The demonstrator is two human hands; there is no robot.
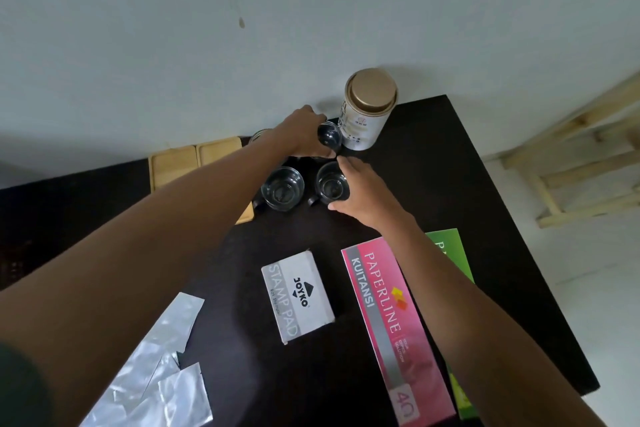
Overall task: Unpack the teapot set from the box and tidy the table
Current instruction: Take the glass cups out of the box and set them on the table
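Observation:
At the far edge of the black table (450, 184), my left hand (301, 132) grips a small glass cup (329, 137) beside a white tin with a gold lid (369, 107). My right hand (360, 191) holds a second glass cup (329, 185) from its right side, thumb near the rim. A third glass cup (282, 188) with a dark handle stands to its left, partly on a wooden coaster (246, 215). More wooden coasters (194, 159) lie against the wall. Part of another glass (259, 135) shows behind my left wrist.
A grey stamp pad box (298, 298) lies mid-table. A pink receipt book (391, 322) lies over a green one (450, 250) on the right. Silver foil wrappers (156, 357) lie at the near left. A wooden frame (571, 163) stands on the floor to the right.

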